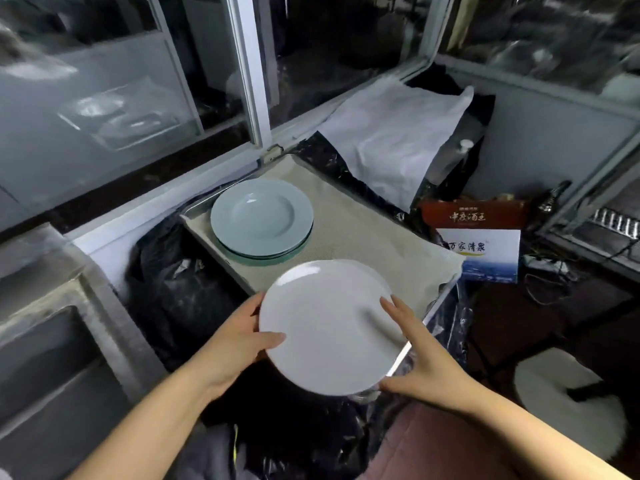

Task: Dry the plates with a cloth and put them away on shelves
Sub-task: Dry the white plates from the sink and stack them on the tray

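I've got both hands, left (239, 336) and right (420, 353), gripping the white plate (329, 327) by its rim; I'd keep it level while lowering it beside the stack of blue plates (261, 216).

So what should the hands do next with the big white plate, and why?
Probably carry the white plate forward and lower it onto the mat beside the blue stack. Both hands, left hand and right hand, hold it by its edges above the near corner of the tray, and no drying cloth is in either hand.
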Action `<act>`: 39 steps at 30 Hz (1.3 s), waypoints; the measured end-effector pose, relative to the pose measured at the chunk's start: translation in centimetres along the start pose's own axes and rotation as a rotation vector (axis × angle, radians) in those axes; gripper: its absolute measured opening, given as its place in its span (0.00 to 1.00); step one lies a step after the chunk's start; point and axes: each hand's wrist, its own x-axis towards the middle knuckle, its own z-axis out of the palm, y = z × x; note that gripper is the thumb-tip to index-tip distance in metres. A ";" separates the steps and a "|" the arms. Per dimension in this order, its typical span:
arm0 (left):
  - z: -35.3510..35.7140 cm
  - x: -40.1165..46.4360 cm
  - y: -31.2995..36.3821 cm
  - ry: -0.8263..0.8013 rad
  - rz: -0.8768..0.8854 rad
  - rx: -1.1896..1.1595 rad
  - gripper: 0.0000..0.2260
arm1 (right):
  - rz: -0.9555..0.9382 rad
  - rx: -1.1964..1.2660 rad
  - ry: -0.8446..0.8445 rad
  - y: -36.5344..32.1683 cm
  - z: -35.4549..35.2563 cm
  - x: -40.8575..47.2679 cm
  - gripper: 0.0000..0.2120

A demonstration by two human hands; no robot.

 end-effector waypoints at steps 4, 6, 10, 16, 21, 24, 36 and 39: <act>1.6 4.9 -1.2 0.047 0.019 0.240 0.28 | 0.032 -0.043 -0.054 3.3 -1.8 2.2 0.51; 2.8 6.5 -1.2 0.074 0.028 0.309 0.26 | 0.048 -0.049 -0.084 4.8 -2.3 3.3 0.51; 4.5 8.8 -1.1 0.089 0.057 0.456 0.27 | 0.066 -0.061 -0.140 7.4 -2.8 5.4 0.51; 4.4 11.6 -3.0 0.176 -0.062 0.609 0.34 | 0.045 -0.114 -0.184 10.0 -2.6 7.9 0.53; 5.3 12.3 -3.9 0.260 -0.086 0.828 0.31 | 0.003 -0.179 -0.195 11.1 -2.0 8.4 0.53; 5.6 12.4 -4.5 0.273 -0.095 0.879 0.31 | -0.015 -0.201 -0.177 11.8 -1.7 8.6 0.53; 4.7 13.6 -7.2 0.310 0.029 0.941 0.36 | 0.002 -0.232 -0.226 12.6 -1.4 9.5 0.56; 4.6 13.7 -7.4 0.295 0.017 0.922 0.36 | 0.020 -0.250 -0.231 12.6 -1.3 9.5 0.56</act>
